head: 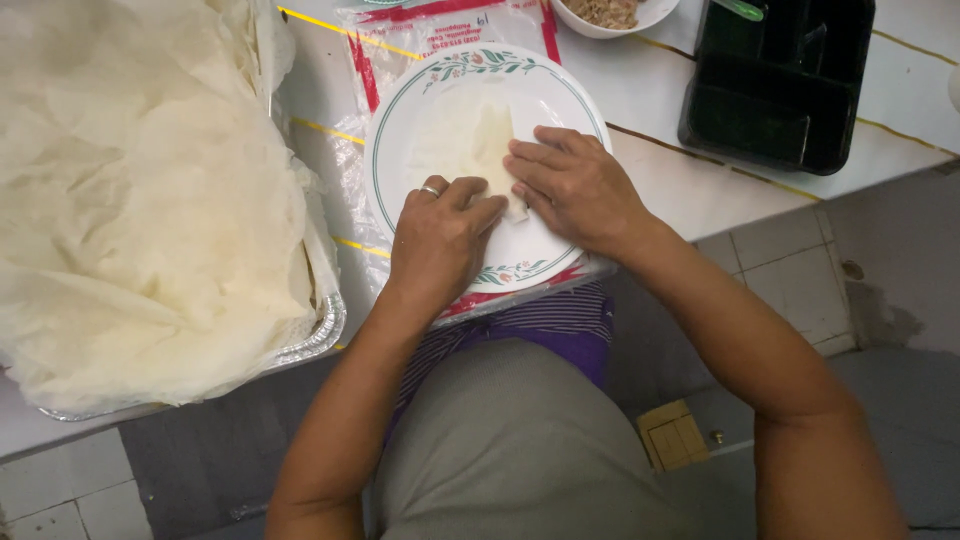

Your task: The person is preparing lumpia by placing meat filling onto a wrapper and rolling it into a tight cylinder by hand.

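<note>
A white plate (560, 95) with a green rim line and flower pattern sits on the counter edge. On it lies a thin pale wrapper (465, 140), partly rolled. My left hand (437, 240), with a ring on one finger, presses on the near end of the wrapper with fingers curled over it. My right hand (572, 185) lies flat beside it, fingertips on the rolled wrapper's edge. The two hands touch at the wrapper.
A foil tray (315, 340) heaped with several pale wrapper sheets (140, 190) fills the left. A clear plastic package with red print (440, 30) lies under the plate. A white bowl of brown filling (605, 14) and a black plastic container (780, 80) stand beyond.
</note>
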